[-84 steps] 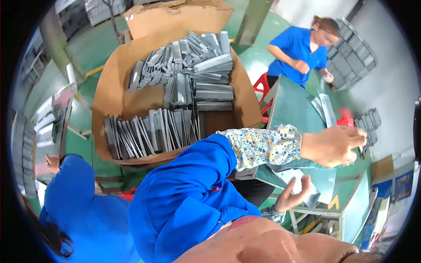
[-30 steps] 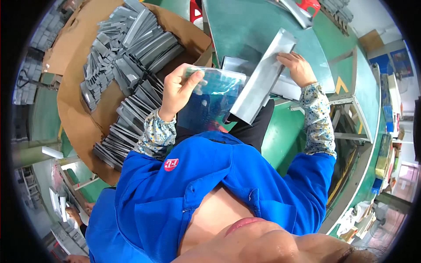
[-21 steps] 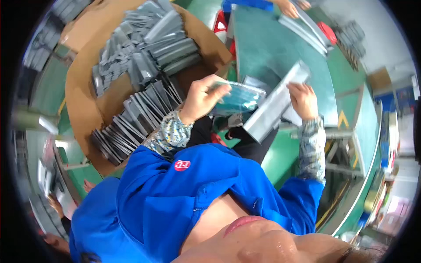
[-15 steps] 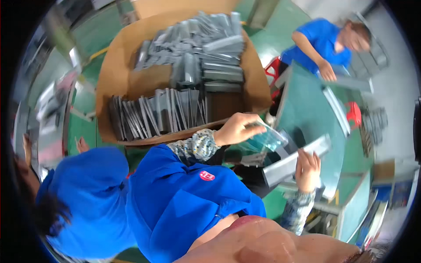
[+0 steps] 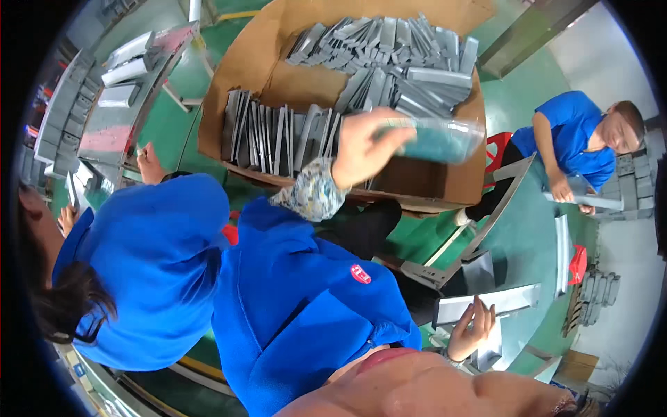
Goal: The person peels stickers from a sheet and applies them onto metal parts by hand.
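Pinching clear film point(image 5: 450, 142) edgewise with left hand point(image 5: 372, 148) near carton point(image 5: 243, 55), likely to avoid creasing; touching metal strip point(image 5: 513, 299) with right hand point(image 5: 472, 331), unclear whether gripping.

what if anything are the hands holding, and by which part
Left hand: clear film, by its left end. Right hand: at the metal strip; whether it grips cannot be told.

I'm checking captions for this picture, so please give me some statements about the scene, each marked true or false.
1. The left hand holds clear plastic film. True.
2. The cardboard box is closed. False: it is open, with grey metal pieces inside.
3. The right hand is above the cardboard box. False: the right hand is at a long metal piece.
4. The co-worker at the picture's right wears blue. True.
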Demonstrator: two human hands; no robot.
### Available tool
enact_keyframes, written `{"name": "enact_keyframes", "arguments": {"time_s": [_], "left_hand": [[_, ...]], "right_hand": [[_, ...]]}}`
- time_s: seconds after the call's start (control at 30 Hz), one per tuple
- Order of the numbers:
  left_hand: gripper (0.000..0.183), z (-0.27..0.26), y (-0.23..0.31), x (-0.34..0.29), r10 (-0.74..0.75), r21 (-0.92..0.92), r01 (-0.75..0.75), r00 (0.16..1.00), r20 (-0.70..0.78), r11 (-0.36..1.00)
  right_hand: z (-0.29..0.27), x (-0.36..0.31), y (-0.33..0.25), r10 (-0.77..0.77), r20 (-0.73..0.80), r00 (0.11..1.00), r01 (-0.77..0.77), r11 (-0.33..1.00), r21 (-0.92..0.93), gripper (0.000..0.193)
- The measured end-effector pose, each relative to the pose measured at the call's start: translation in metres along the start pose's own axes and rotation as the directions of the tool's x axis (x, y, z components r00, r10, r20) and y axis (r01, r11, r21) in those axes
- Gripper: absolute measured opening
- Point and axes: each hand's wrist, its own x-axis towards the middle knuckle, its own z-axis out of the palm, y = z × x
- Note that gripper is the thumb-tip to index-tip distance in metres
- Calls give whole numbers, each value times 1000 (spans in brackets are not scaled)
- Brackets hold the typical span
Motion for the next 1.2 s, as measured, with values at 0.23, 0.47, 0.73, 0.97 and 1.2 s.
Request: {"name": "enact_keyframes", "arguments": {"time_s": [0.23,0.47,0.73,0.97,1.2], "left_hand": [[9,47,-18,-50,81,13,-98,884,461,995],[12,62,-14,-50,180,-12,-204,830,527,979],[13,72,-13,-51,187,-61,-186,790,584,981],[17,72,-12,-51,163,-33,-181,773,614,983],[29,71,-9,-46,127,33,-179,803,582,983]], "right_hand": [[8,-5,-17,54,-44,998,-49,993,109,21],[8,-12,-16,96,-77,992,-85,987,135,20],[10,-15,-14,129,-74,989,-116,979,167,20],[11,-17,-18,138,-87,987,-122,978,167,21],[11,-15,-19,133,-80,988,-120,981,153,21]]}}
